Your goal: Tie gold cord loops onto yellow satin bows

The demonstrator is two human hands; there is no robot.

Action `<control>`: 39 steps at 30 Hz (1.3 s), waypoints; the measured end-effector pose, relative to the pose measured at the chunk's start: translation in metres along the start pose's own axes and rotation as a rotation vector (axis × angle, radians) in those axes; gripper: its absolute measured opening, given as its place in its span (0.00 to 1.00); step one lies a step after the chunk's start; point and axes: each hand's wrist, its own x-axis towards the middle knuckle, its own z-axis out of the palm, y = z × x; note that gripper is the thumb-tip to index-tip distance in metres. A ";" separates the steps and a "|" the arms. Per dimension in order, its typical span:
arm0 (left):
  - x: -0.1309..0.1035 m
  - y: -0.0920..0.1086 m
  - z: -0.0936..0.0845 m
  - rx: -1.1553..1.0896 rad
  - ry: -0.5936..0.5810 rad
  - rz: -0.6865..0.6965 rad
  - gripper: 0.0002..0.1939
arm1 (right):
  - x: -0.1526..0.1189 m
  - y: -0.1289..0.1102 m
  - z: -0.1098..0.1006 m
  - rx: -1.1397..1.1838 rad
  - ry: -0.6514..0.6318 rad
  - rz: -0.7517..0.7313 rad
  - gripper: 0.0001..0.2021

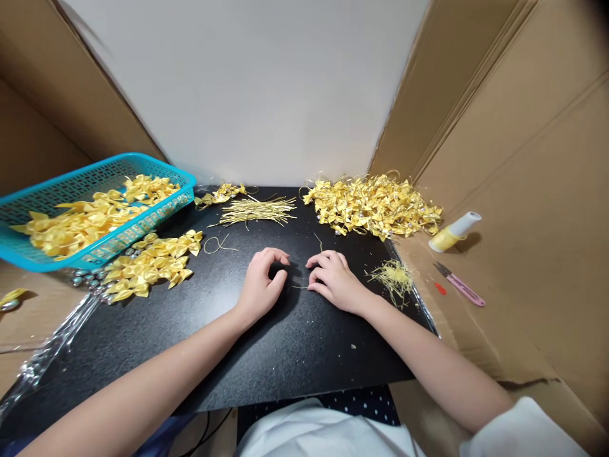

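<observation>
Over the middle of the black board, my left hand (263, 284) has its thumb and fingers apart, with nothing visible between them. Facing it, my right hand (335, 279) is curled, its thumb and index fingertips on a thin gold cord (299, 287) whose end points left. Another piece of cord (318, 241) shows just beyond the right fingers. Farther back lies a bundle of straight gold cords (258, 211). A looped cord (221, 245) rests to the left of my left hand. Yellow ribbon bows (151, 263) are heaped at the left.
A blue basket (164, 166) of yellow bows stands at left, silvery beads (85, 278) beside it. At right are a large heap of finished bows (373, 204), cord scraps (396, 279), a white spool (459, 230) and pink snips (464, 289). Cardboard walls flank the board.
</observation>
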 end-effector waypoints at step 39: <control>0.000 0.010 0.011 -0.673 -0.129 -0.311 0.21 | 0.000 -0.011 -0.003 0.318 0.453 0.080 0.05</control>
